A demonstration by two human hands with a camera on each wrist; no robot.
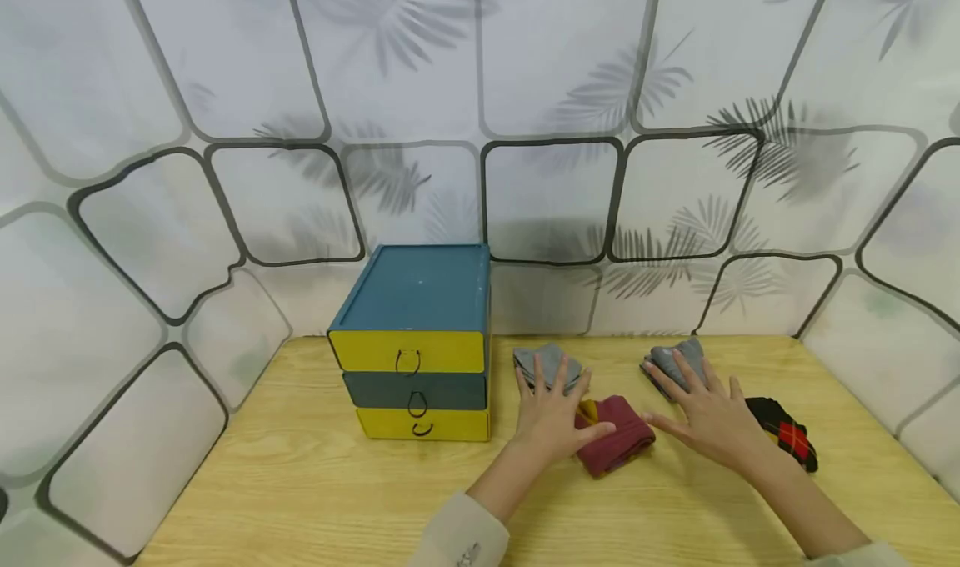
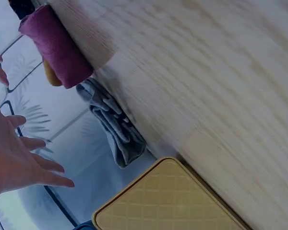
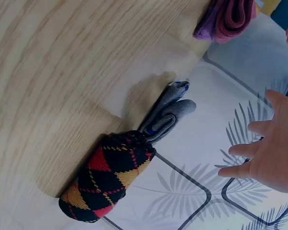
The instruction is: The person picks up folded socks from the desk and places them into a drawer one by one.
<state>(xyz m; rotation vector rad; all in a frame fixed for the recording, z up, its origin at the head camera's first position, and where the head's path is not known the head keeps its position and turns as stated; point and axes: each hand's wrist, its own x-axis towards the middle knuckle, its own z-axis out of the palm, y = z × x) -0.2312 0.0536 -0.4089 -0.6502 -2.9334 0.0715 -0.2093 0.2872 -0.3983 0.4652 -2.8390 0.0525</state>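
Both hands hover over the wooden table with fingers spread, holding nothing. My left hand is nearest a folded maroon sock bundle with a mustard patch, and partly covers a folded grey sock bundle behind it. My right hand hangs between a second grey sock bundle and a black, red and yellow argyle sock bundle, which it partly hides in the head view. In the right wrist view the argyle bundle looks rolled up, apart from the right hand.
Left of the socks stands a three-drawer box with a blue top, yellow and blue fronts and dark loop handles, its drawers closed. A patterned white cloth rises behind the table and along its sides.
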